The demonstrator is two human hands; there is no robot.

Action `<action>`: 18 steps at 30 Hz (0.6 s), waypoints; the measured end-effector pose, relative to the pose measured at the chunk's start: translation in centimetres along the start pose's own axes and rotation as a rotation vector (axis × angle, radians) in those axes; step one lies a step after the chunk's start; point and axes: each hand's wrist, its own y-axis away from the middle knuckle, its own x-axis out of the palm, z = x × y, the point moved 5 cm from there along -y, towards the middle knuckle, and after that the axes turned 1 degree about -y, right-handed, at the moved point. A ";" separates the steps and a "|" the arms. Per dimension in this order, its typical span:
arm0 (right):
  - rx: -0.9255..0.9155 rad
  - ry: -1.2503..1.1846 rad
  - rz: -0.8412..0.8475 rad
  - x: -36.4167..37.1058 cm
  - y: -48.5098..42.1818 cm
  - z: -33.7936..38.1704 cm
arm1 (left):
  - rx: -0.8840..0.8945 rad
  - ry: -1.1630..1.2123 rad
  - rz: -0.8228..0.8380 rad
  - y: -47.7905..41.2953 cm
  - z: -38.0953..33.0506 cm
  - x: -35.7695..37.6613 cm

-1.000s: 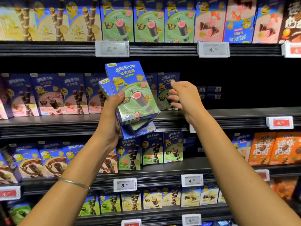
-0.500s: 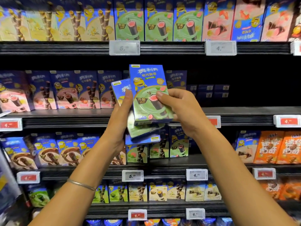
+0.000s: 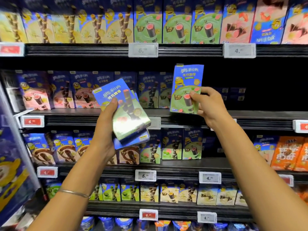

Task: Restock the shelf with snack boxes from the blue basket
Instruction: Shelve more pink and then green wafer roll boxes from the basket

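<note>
Snack box (image 3: 184, 80), blue and green with a rolled-wafer picture, is being held upright by the right hand (image 3: 209, 106). The thumb is pressing on the lower right of its front face, and the fingers are curling round behind its right edge. The box's bottom edge is sitting level with the front lip of the second shelf (image 3: 260, 116); whether it is touching the board cannot be told. It is standing just to the right of a row of similar boxes (image 3: 150, 90) on that shelf, with a dark recess on its other side.

The left hand (image 3: 106, 129) is gripping a stack of boxes (image 3: 128, 117) of the same brand, at least three deep. The thumb is lying across the top box's front and the fingers are wrapping underneath. This stack is tilting, its top leaning to the left, and it is being held out in front of the shelving, well apart from the single box. A thin metal bracelet (image 3: 73, 193) is sitting on the left forearm.

Rows of boxed wafer snacks are filling the shelves above and below. A white price tag (image 3: 143, 50) and a red price tag (image 3: 32, 121) are hanging on the shelf edges. Orange boxes (image 3: 286, 152) are standing at the far right, one level down.
</note>
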 end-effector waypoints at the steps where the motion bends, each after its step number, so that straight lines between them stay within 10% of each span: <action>1: -0.014 0.039 -0.012 0.3 -0.6 0.0 | 0.001 -0.001 -0.004 0.1 -0.1 -0.2; 18: -0.144 0.758 -0.108 11.0 -5.4 -2.9 | -0.040 -0.052 0.019 0.2 -0.6 -2.4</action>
